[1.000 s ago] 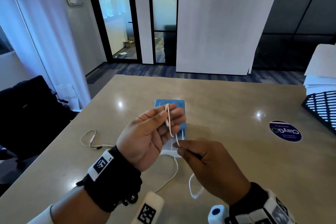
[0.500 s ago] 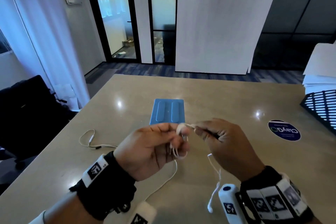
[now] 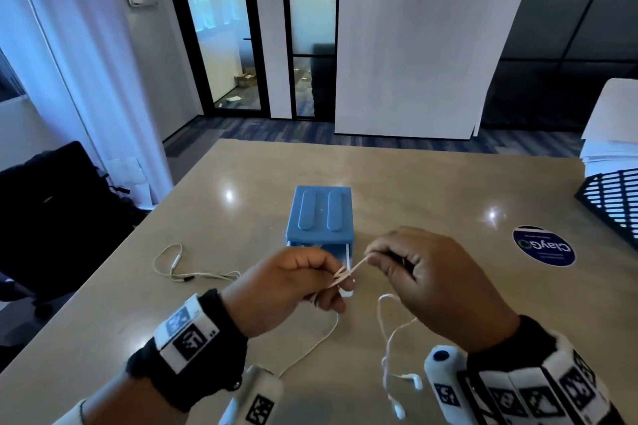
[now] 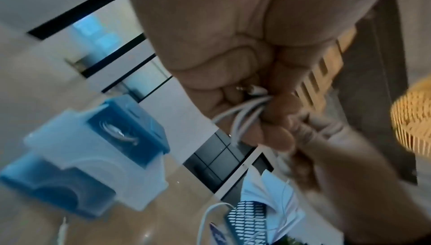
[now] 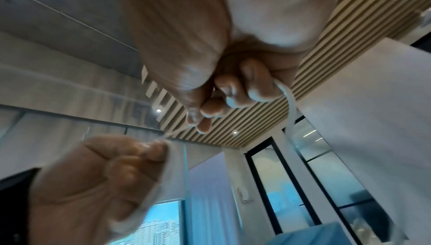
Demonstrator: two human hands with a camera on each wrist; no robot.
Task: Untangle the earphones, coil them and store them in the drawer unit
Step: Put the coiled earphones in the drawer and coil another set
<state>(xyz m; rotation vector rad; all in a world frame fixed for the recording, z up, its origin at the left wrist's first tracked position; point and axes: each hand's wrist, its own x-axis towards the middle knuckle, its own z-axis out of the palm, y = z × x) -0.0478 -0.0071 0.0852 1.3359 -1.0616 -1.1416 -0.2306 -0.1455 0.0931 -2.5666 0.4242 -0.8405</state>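
Both hands are raised over the smooth beige counter (image 3: 397, 176), just in front of the small blue plastic drawer unit (image 3: 322, 214), whose pale translucent drawer (image 4: 93, 164) is pulled out toward the person. The left hand (image 3: 293, 290) is curled closed around several loops of the thin white earphone cable (image 3: 345, 272), the strands bunched between its fingers (image 4: 277, 120). The right hand (image 3: 435, 283) pinches the same cable between thumb and fingertips, and a short stretch runs taut between the two hands. From the right hand the loose remainder hangs down in slack curves to the counter, ending in two white earbuds (image 3: 412, 381) near the right wrist (one lies a little lower than the other). A second white earphone cable (image 3: 179, 267) lies in a loose loop on the counter, well to the left. A round dark blue sticker (image 3: 543, 247) is stuck to the counter on the right, near a black lattice tray (image 3: 612, 200).
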